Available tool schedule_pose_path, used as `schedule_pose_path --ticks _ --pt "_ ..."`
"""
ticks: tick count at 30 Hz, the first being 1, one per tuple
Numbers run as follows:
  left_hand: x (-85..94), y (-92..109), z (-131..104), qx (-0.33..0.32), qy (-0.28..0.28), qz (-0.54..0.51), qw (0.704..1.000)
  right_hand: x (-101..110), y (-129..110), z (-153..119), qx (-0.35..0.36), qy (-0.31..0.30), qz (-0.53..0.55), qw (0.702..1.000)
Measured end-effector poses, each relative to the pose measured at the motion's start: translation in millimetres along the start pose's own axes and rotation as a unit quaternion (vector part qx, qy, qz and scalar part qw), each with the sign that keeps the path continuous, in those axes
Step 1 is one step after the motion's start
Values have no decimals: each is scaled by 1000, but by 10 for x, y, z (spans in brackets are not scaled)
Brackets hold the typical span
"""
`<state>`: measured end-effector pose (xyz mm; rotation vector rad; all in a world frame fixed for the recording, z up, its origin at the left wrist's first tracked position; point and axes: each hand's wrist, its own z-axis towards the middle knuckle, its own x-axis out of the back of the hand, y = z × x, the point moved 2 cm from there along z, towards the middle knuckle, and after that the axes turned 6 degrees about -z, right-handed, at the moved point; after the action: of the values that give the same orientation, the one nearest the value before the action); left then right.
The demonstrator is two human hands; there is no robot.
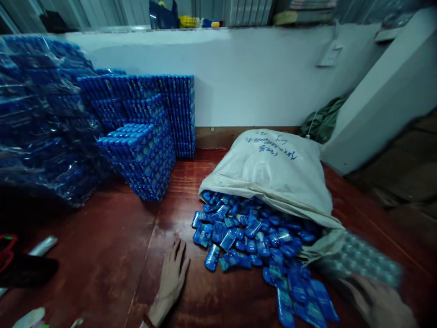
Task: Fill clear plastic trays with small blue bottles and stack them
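My left hand (174, 271) lies palm down on the red-brown table, fingers stretched and holding nothing. Just right of it are many loose small blue shiny packets (228, 239), spilling from the mouth of a white woven sack (269, 164) with handwriting on it. At the lower right my right hand (384, 300), smeared by motion, is at the near edge of a grey tray with rows of round dimples (370, 259). The tray is blurred too, and the hand seems to grip its edge; the fingertips are not clear. Part of the tray lies beside the sack's mouth.
Neat stacks of blue packets (136, 155) stand at the back left, beside a plastic-wrapped pile (41, 123). A dark container with red-handled scissors (27, 269) is at the left edge. Behind runs a white wall (246, 77); a slanted pale post (385, 91) rises at right.
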<state>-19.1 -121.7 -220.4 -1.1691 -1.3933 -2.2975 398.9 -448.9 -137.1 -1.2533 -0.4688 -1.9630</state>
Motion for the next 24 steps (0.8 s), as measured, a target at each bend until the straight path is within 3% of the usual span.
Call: schedule_pose_path --ticks 3,7,10,14,17,20,22,24 --pt "-79 -12 30 -44 28 88 995 85 26 132 30 -95 62 993" --pt "-97 -6 44 -83 32 141 986 286 -8 345 -22 -199 134 970" --pt "-70 6 48 -99 28 152 983 415 -84 455 -81 -260 147 951" --pt "-53 42 73 -109 20 167 980 462 -193 499 -113 -292 163 935" --pt "-52 60 85 -99 18 173 980 416 -248 447 -129 -220 185 949" --pt "-55 65 90 -98 15 160 982 396 -213 386 -230 -65 189 952" --pt "-55 68 90 -91 13 135 987 477 -172 380 -321 70 182 927" --pt "-48 82 90 -77 11 91 993 651 -208 414 -358 217 178 891"
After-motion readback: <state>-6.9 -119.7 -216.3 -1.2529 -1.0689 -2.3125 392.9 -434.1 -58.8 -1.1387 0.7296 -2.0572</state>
